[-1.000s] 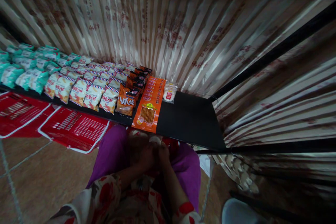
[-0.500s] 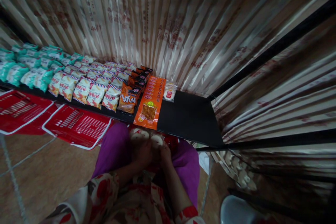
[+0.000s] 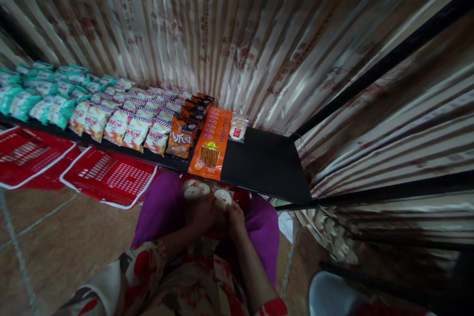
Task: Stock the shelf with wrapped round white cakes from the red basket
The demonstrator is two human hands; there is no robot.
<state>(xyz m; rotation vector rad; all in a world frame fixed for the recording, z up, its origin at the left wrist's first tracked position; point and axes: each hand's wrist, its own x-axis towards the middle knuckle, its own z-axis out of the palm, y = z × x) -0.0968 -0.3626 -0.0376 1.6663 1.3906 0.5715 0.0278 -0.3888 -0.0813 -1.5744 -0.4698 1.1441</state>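
Between my knees, just below the shelf's front edge, my left hand [image 3: 204, 213] and my right hand [image 3: 236, 216] pinch the two sides of a clear packet with a round white disc [image 3: 222, 199] inside. The fingers of both hands are curled, and the light is dim there. Close beyond my left hand lie more white discs in clear wrap [image 3: 196, 189], with small red marks. On the shelf above, a similar small clear packet with a red label [image 3: 237, 129] lies beside a long orange snack packet [image 3: 212, 145].
The black shelf [image 3: 264, 163] carries rows of white snack bags [image 3: 135, 131], orange-brown bags [image 3: 180, 139] and teal bags [image 3: 24, 103]. Red baskets [image 3: 111, 175] stand under it. A patterned curtain [image 3: 177, 24] hangs behind. Black poles [image 3: 370, 84] and a pale stool [image 3: 329, 294] are at the right.
The packet between my hands has tilted and its white disc shows more brightly and slightly higher. My right hand has shifted a little. The bags on the shelf have stayed put.
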